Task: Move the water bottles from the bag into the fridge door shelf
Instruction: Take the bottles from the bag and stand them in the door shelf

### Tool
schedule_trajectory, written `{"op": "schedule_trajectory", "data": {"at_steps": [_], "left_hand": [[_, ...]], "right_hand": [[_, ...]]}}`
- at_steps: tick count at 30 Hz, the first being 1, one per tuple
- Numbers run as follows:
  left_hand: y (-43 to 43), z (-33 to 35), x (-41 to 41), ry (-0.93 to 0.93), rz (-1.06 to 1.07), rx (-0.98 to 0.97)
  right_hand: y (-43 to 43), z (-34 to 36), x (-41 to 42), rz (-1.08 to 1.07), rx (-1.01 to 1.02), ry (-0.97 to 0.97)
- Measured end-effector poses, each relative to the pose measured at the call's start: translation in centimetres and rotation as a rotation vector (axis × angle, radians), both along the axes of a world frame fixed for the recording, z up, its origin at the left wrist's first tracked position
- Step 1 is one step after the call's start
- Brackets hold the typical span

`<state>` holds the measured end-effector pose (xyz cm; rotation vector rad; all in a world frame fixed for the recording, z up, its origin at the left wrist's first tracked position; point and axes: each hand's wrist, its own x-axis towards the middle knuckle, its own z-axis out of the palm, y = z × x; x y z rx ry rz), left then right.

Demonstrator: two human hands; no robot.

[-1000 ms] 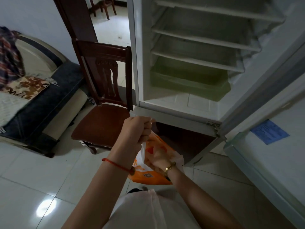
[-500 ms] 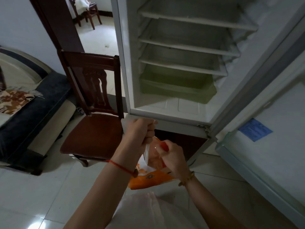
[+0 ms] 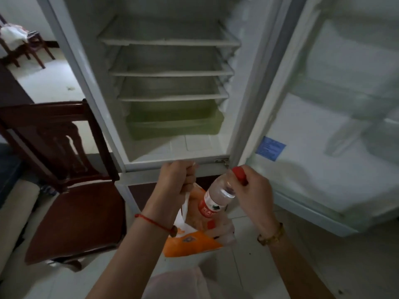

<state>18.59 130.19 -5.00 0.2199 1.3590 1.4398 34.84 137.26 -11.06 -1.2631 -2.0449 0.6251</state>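
Observation:
An orange and white plastic bag (image 3: 190,241) hangs in front of the open fridge. My left hand (image 3: 176,181) grips its handles from above. My right hand (image 3: 253,188) pinches the red cap end of a clear water bottle (image 3: 218,195) with a red label. The bottle is tilted, its lower half still inside the bag's mouth. The open fridge door (image 3: 336,169) stands to the right; its shelves are blurred and pale.
The fridge interior (image 3: 170,87) holds bare white shelves and a green drawer (image 3: 174,119). A dark wooden chair (image 3: 71,190) stands left of the fridge, close to the bag. Tiled floor lies below, and a sofa edge (image 3: 10,203) shows at far left.
My right hand has come up out of the bag holding a bottle by its cap. The view has swung up and right toward the fridge and its door.

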Motion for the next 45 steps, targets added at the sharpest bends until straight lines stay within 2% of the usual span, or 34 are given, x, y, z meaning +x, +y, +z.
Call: {"op": "schedule_trajectory", "data": {"at_steps": [7, 15, 28, 45], "left_hand": [[2.1, 0.7, 1.8, -0.029, -0.153, 0.024], [5.3, 0.3, 4.3, -0.046, -0.2, 0.028], [8.6, -0.3, 5.3, -0.034, -0.151, -0.01], [10.1, 0.2, 5.0, -0.059, -0.006, -0.006]], "right_hand": [[2.7, 4.0, 4.0, -0.174, 0.074, 0.073], [6.3, 6.3, 7.0, -0.279, 0.175, 0.035], [15.1, 0.4, 5.2, -0.249, 0.099, -0.099], [17.4, -2.9, 3.6, -0.192, 0.027, -0.182]]}}
